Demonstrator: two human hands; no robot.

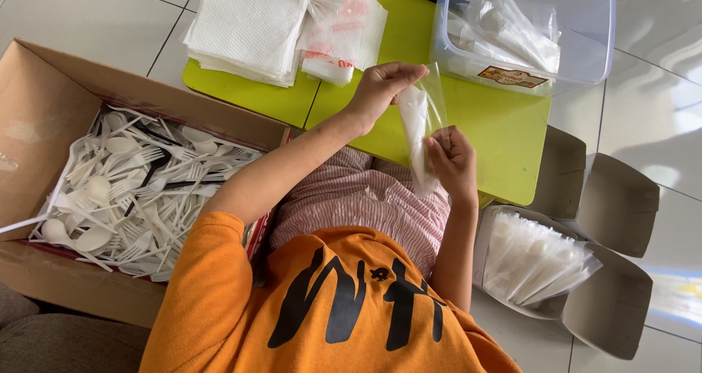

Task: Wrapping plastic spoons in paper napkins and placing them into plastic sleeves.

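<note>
Both hands met over the green table [504,135]. The left hand [384,88] pinched the top of a clear plastic sleeve [418,128] holding white cutlery, while the right hand [452,161] gripped its lower part, fingers closed on it. The sleeve hung upright between them. A cardboard box [44,110] of loose white forks and spoons [131,190] lay to the left, stacked napkins [248,25] and a clear tub [585,44] sat on the table, and packed sleeves [534,260] filled a box at the right
</note>
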